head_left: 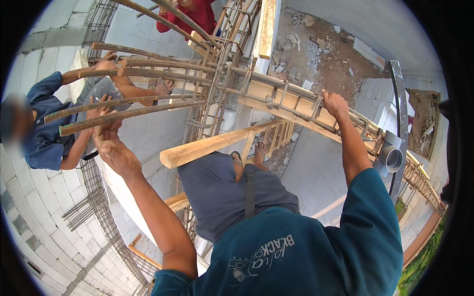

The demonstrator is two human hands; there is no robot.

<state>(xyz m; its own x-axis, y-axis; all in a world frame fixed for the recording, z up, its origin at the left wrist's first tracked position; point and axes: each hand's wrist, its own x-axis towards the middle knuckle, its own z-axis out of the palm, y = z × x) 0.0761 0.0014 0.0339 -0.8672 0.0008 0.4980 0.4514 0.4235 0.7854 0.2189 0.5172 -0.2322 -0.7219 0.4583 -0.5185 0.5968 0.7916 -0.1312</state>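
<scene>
My left hand (117,150) is raised at the left, its fingers curled against the lowest of several ribbed steel reinforcing bars (143,114), near the bar's free end. These bars fan out leftward from an upright rebar cage (217,84). On the right, my right hand (335,104) is closed on the edge of a long horizontal rebar cage (291,101), which lies along wooden formwork boards (266,93). A co-worker's hand (98,106) is at the bars just above my left hand, partly hidden by them.
A squared timber (212,145) crosses by my knees, next to a wooden ladder (281,135). One co-worker (49,118) is at the left, another in red (192,17) at the top. Rubble (316,49) lies far below. A grey pipe (391,158) sits at the right.
</scene>
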